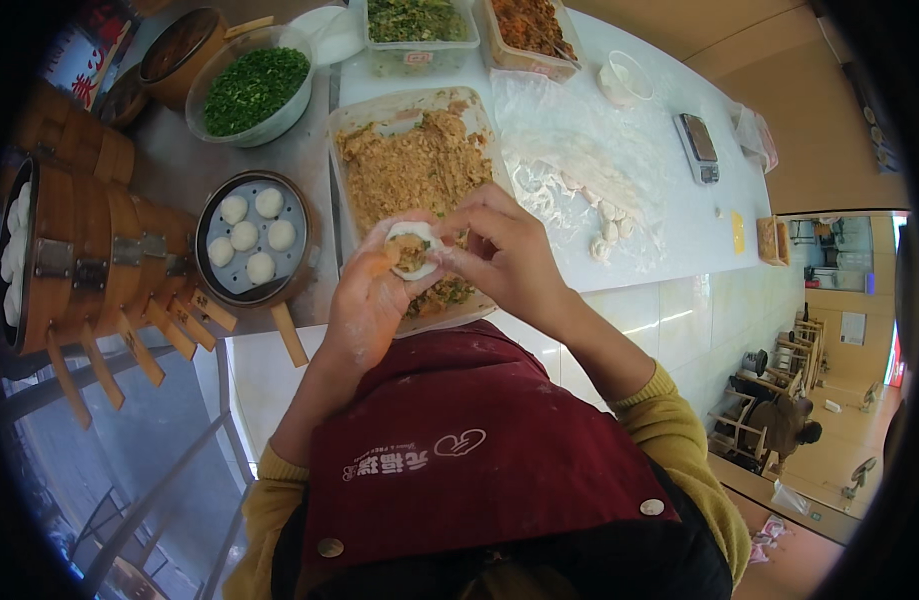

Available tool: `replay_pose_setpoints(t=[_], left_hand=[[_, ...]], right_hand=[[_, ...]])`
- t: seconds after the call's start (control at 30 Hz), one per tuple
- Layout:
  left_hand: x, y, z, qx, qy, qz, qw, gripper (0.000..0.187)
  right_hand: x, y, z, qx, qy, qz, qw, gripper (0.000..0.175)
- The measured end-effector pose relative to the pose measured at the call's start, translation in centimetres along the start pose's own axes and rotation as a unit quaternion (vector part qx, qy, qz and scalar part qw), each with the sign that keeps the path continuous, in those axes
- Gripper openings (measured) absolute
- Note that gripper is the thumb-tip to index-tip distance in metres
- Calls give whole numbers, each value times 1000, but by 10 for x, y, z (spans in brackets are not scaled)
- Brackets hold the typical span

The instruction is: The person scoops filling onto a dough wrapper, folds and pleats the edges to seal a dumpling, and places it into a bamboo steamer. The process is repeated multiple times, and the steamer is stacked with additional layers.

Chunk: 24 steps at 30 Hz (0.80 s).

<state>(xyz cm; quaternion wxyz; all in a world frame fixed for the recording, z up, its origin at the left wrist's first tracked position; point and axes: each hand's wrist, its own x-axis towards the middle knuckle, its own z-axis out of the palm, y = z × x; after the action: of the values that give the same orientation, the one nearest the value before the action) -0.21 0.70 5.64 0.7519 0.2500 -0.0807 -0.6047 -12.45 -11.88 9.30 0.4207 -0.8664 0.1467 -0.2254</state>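
Note:
In my left hand (369, 304) lies a round dough wrapper (414, 280) with a lump of minced filling (409, 253) in its middle. The fingers and thumb of my right hand (497, 244) pinch the wrapper's right edge. Both hands are over the near end of a plastic tub of minced filling (411, 161), and they hide part of it. To the left, a round bamboo steamer (309, 262) holds several white buns (244, 236) on a perforated liner.
Stacked bamboo steamers (103, 247) with long handles stand at far left. Behind are a bowl of chopped greens (257, 90) and tubs of green filling (422, 56) and orange-brown filling (531, 34). Floured dough pieces (609, 217) and a digital scale (697, 146) lie rightward. A person (778, 424) sits far right.

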Motion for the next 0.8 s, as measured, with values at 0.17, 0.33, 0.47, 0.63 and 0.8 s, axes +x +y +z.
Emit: replay_pose_setpoints(t=[0.17, 0.33, 0.47, 0.63, 0.8], left_hand=[[-1, 3, 6, 179, 61, -32, 981, 34], [-5, 6, 7, 211, 46, -64, 974, 34], [-6, 5, 4, 237, 37, -49, 970, 38], [-5, 8, -1, 264, -11, -47, 963, 41], [-8, 12, -2, 145, 21, -45, 988, 45]], right_hand=[[0, -5, 0, 19, -3, -26, 999, 12], [2, -7, -3, 7, -55, -72, 996, 14], [2, -5, -2, -17, -27, -21, 999, 14], [0, -5, -2, 0, -48, -23, 999, 12], [-3, -8, -4, -14, -52, -26, 998, 11]])
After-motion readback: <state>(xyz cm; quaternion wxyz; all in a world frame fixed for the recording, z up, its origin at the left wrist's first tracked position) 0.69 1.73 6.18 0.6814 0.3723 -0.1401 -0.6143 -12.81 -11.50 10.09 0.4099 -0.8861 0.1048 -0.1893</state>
